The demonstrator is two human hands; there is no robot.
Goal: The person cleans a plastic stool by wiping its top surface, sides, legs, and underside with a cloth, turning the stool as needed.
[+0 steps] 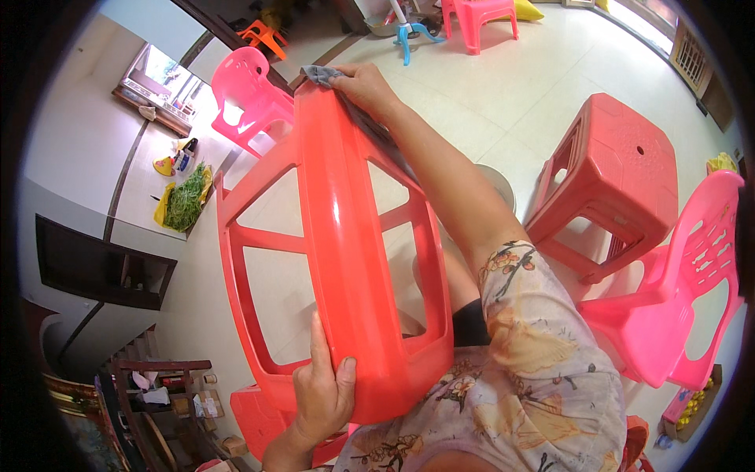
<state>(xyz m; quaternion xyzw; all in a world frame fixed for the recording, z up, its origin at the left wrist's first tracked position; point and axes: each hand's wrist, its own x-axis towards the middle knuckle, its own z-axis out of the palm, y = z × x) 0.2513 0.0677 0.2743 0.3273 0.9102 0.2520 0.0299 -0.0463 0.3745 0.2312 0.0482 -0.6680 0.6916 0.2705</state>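
A red plastic stool (348,248) lies tilted across my lap, its seat edge and open-framed legs showing. My left hand (324,389) grips its near lower end, thumb and forefinger extended along the red plastic. At the stool's far upper end, my right hand (365,85) holds a grey cloth (322,75) against the corner. More of the dark cloth hangs along the side under my right forearm.
Another red plastic stool (643,159) stands at the right, near a pink plastic armchair (666,312). A second pink chair (248,100) is at upper left, beyond leafy greens (186,203) on a yellow bag. A wooden rack (162,366) with boxes stands lower left.
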